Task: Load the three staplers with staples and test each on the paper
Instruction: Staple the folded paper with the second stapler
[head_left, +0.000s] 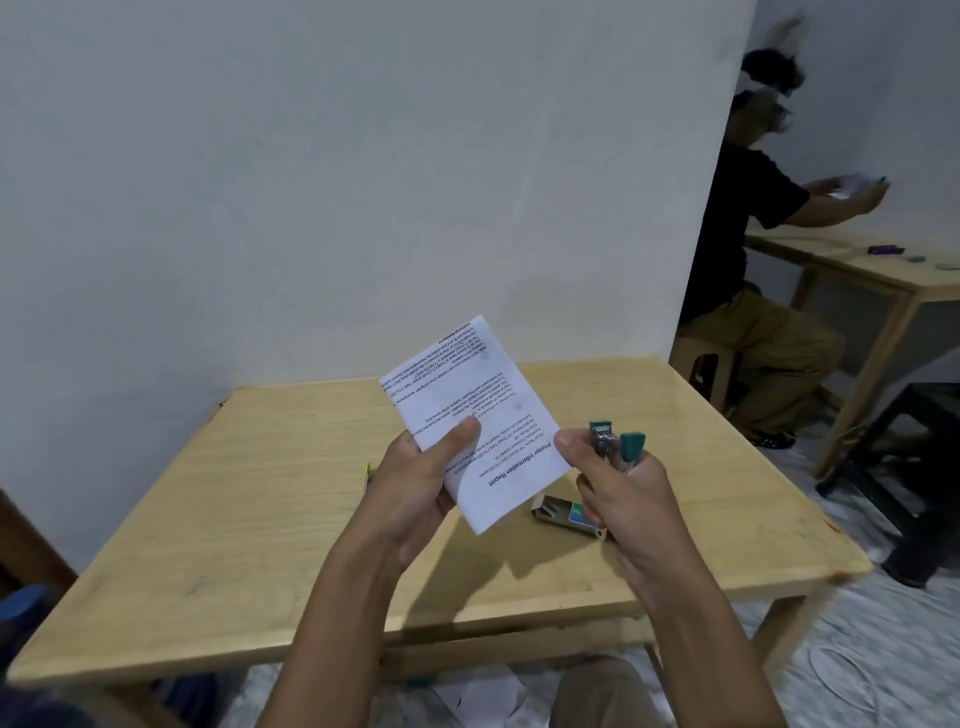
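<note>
Over the wooden table (234, 519) I am holding the folded paper (467, 415) up, my left hand (415, 488) pinching its lower corner. It is probably light and floppy, best taken near the edge to be stapled; it is white and printed. My right hand (623, 499) is gripping the teal stapler (632, 448) just beside the paper: small, rigid, likely slick plastic. The staple box (558, 510) is lying open below.

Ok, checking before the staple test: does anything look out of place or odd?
Little stands out. The folded paper in the left hand faces the camera with its print upside down, and the staple box lies open on the table.
</note>
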